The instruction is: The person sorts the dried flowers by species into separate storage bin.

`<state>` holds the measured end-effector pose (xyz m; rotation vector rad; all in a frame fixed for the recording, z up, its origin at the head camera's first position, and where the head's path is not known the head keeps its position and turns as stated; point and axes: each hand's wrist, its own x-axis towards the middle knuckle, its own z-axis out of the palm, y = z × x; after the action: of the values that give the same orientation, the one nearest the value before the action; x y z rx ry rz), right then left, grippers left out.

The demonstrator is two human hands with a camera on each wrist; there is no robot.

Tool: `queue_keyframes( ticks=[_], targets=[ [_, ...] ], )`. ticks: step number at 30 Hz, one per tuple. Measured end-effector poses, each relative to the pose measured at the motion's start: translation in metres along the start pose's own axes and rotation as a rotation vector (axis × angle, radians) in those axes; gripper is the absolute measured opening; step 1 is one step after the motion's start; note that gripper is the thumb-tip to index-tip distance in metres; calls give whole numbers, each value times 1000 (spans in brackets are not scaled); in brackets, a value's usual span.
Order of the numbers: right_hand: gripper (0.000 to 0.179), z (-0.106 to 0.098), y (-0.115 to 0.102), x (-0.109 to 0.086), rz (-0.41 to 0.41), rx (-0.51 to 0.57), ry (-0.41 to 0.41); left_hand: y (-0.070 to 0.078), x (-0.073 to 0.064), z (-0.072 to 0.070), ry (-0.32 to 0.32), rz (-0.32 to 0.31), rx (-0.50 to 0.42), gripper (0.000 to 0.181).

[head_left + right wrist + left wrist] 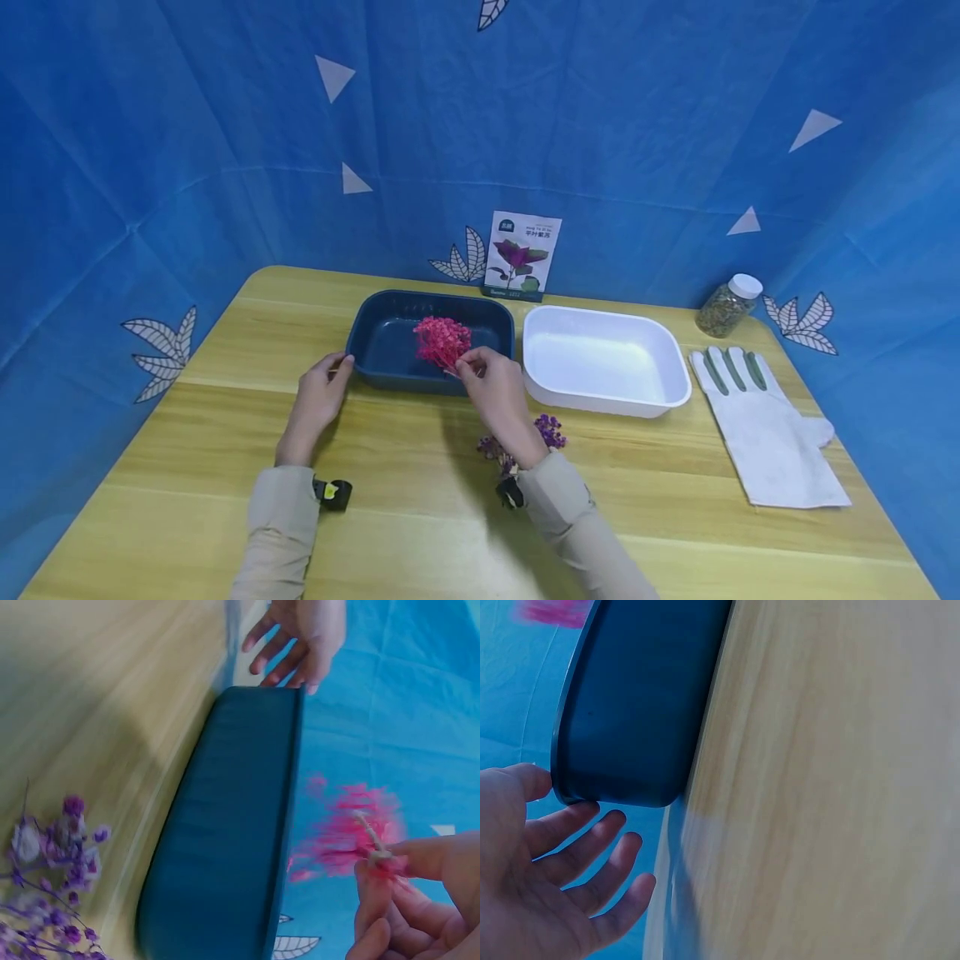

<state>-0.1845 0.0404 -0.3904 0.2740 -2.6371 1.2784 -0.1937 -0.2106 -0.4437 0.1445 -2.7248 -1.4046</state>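
Observation:
My right hand (493, 390) pinches a bunch of pink dried flowers (442, 340) by its stems, between thumb and fingers. The blossoms hang over the dark blue basin (431, 382) in the head view, and look blurred in the right wrist view. My left hand (551, 862) touches the basin's near left corner with thumb and index fingertip, its other fingers spread and relaxed. On the table below my right wrist lie purple dried flowers (71, 870), partly covered by that arm in the head view.
Right of the dark basin stands a white basin (660, 408). Behind them a seed packet (522, 255) leans against the blue cloth (420, 108). A white-capped jar (727, 307) and white gloves (772, 450) with green stripes are at the right of the wooden table (405, 517).

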Motion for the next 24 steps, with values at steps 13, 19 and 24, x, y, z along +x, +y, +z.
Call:
queue_keyframes(
  ticks=[13,19,24],
  targets=[
    [10,17,-1,26,-72,-68,-14,-1,1,-1,6,7,1,55],
    [12,25,-1,34,-104,-195,-30,-2,1,0,11,6,2,54],
    [11,29,3,35,-78,-313,-60,-4,2,1,11,9,-1,55]
  ],
)
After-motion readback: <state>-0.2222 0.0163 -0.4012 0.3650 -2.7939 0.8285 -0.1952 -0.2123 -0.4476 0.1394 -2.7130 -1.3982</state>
